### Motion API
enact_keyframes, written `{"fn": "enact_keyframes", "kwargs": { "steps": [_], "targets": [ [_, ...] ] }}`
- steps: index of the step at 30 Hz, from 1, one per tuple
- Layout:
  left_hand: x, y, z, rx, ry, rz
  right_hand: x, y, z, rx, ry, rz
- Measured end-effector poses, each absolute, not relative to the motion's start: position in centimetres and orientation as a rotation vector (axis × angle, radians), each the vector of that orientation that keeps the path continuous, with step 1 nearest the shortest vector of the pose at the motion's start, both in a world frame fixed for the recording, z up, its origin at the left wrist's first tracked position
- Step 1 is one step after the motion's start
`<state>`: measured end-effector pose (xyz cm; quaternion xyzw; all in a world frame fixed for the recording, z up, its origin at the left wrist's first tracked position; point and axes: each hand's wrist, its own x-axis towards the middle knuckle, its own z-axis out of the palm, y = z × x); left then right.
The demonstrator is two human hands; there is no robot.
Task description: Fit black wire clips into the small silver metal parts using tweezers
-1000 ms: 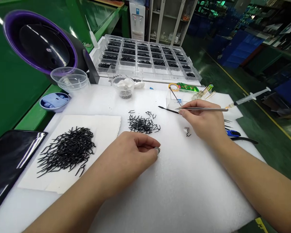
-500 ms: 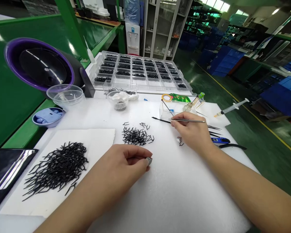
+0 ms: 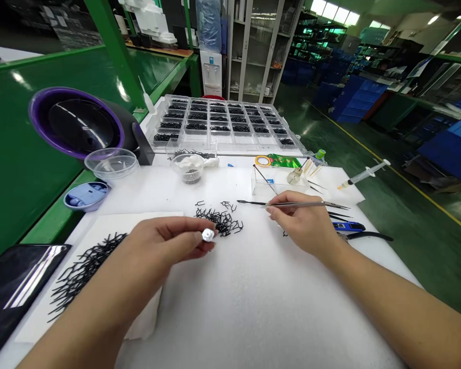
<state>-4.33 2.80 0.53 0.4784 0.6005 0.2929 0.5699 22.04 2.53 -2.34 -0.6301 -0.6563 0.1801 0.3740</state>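
My left hand [image 3: 169, 243] is closed, pinching a small silvery metal piece [image 3: 208, 234] between thumb and fingers, above the table just in front of a small pile of black bent wire pieces [image 3: 225, 221]. My right hand [image 3: 305, 220] is closed round slim metal tweezers [image 3: 299, 204], which lie nearly level and point left. Close to their tips is a thin black-tipped tool [image 3: 248, 202], its other end hidden by the hand. Under my left forearm, a larger heap of black wire pieces [image 3: 88, 266] lies on a white sheet [image 3: 146, 318], partly covered.
A divided clear tray [image 3: 230, 138] of black pieces stands at the back. A round clear tub [image 3: 188, 169], a purple-rimmed black device [image 3: 80, 123] and a blue dish [image 3: 86, 196] stand left. A clear box [image 3: 259, 187], blue-handled cutter [image 3: 348, 226] and syringe [image 3: 363, 174] are right.
My left hand has moved left and a little up with the metal piece, which now shows its bright end. My right hand keeps the tweezers, slightly lower in view. The view has tilted up.
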Motion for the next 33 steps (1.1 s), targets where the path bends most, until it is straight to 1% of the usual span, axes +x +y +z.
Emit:
{"fn": "enact_keyframes", "kwargs": {
  "steps": [4,13,17,21,23,26,31,33],
  "targets": [
    [-5.1,3.2,1.3,0.988,1.345,0.762,22.0,3.0,-2.6,-1.656,-1.663,0.407],
    [-5.5,3.3,2.1,0.986,1.298,0.849,22.2,3.0,-2.7,-1.611,-1.682,0.362],
    [-5.5,3.4,1.9,0.983,1.285,0.877,21.1,1.8,-2.1,-1.505,-1.728,0.450],
    [-5.2,3.3,1.7,0.939,1.270,0.899,19.1,-0.1,-1.8,-1.297,-1.891,0.538],
    [-5.0,3.3,1.6,0.903,1.264,0.905,18.4,-0.7,-1.8,-1.210,-1.960,0.446],
    [-4.9,3.2,1.5,0.873,1.258,0.907,18.7,-0.9,-1.2,-1.202,-1.954,0.276],
    [-4.6,3.1,1.2,0.859,1.276,0.901,22.5,-0.7,2.4,-1.415,-1.827,-0.008],
    [-4.5,3.2,1.2,0.843,1.284,0.916,24.6,-1.0,4.1,-1.552,-1.819,0.007]
  ]
}}
